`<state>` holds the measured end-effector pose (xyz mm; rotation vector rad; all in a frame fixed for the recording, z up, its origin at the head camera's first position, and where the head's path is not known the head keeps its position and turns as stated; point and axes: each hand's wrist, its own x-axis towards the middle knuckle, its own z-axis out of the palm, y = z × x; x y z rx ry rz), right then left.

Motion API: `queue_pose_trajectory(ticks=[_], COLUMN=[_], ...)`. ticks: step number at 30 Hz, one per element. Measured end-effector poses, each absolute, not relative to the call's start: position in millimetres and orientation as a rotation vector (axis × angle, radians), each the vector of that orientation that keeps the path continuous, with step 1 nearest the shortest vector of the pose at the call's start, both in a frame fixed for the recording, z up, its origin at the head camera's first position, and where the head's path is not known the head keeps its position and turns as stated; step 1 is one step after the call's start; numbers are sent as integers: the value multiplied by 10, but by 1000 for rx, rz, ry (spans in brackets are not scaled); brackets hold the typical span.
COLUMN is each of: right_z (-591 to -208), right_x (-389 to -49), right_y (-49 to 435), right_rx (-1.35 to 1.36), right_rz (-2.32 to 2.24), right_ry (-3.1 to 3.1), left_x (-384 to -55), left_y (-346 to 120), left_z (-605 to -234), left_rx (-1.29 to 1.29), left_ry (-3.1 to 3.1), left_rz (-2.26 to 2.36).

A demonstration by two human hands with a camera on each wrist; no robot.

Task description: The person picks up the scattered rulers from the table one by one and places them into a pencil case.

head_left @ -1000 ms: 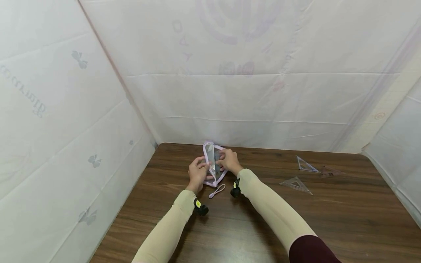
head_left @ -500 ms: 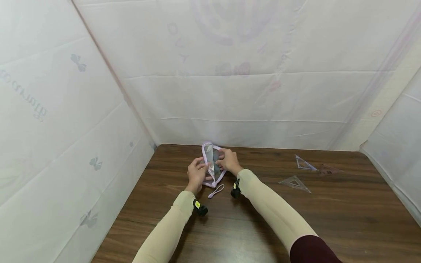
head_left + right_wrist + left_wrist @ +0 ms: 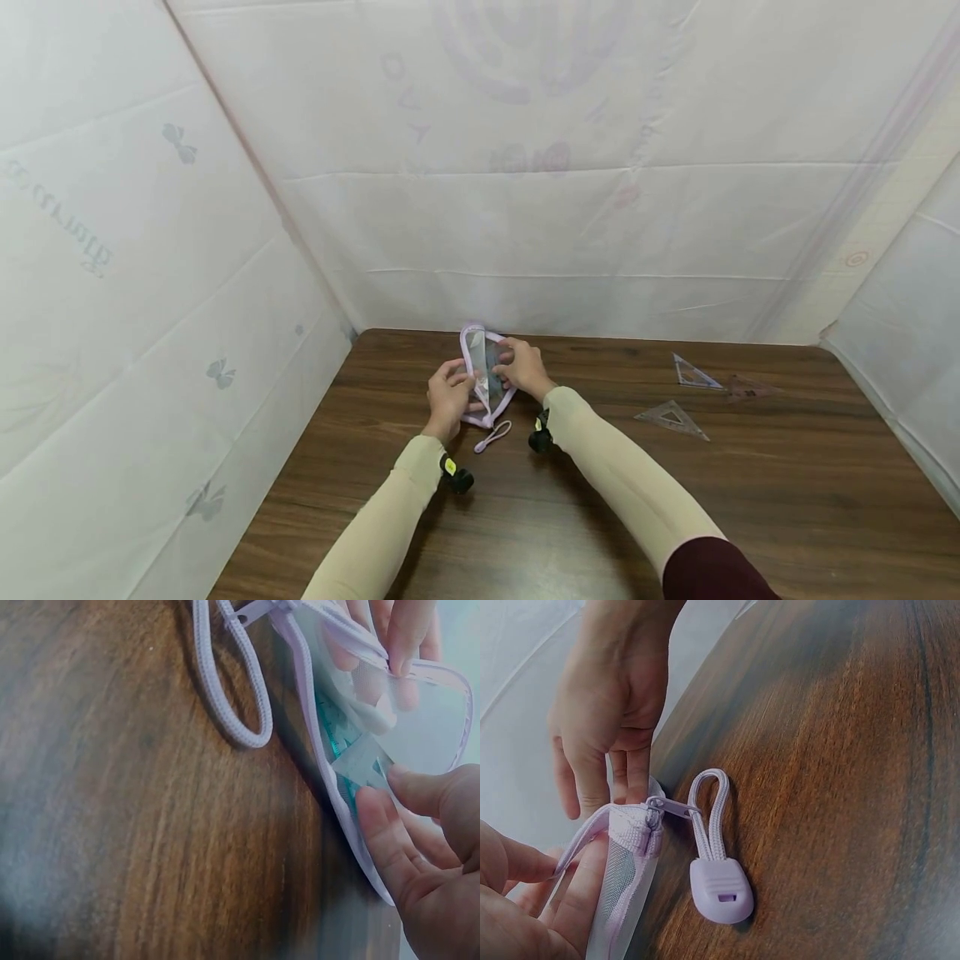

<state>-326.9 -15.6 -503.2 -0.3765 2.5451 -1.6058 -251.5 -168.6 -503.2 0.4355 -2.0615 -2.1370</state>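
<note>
A see-through mesh pouch [image 3: 482, 417] with lilac zip edging stands opened near the table's back edge. My left hand [image 3: 448, 400] pinches its left edge, with some fingers inside the mouth. At the pouch's right side, my right hand [image 3: 527, 369] reaches into the opening. In the right wrist view, its thumb and fingers pinch a clear plastic piece [image 3: 364, 759] with a pointed corner; its full shape is hidden. Beneath that piece lies a teal-marked strip [image 3: 334, 727] inside the pouch. A lilac cord zip pull [image 3: 721, 889] lies on the table from the pouch's near end.
To the right on the brown wooden table [image 3: 600, 517] lie a bluish set square [image 3: 697, 383], a pinkish clear piece [image 3: 746, 389] and a clear set square [image 3: 660, 418]. White sheeting [image 3: 525, 233] rises behind the table and at both sides.
The view has shifted slightly. Both hands stay at the pouch with almost no visible movement.
</note>
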Motion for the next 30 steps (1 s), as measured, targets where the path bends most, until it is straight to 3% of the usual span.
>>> queue_pose_trajectory(ticks=[30], right_z=[-4876], right_x=[-3282], right_y=[433], right_rx=[-596], right_rz=[-1544], right_ry=[2631], left_x=[-2536], left_y=[-1722], left_z=[-5036], left_rx=[437], left_ry=[-2081], left_rz=[-2153])
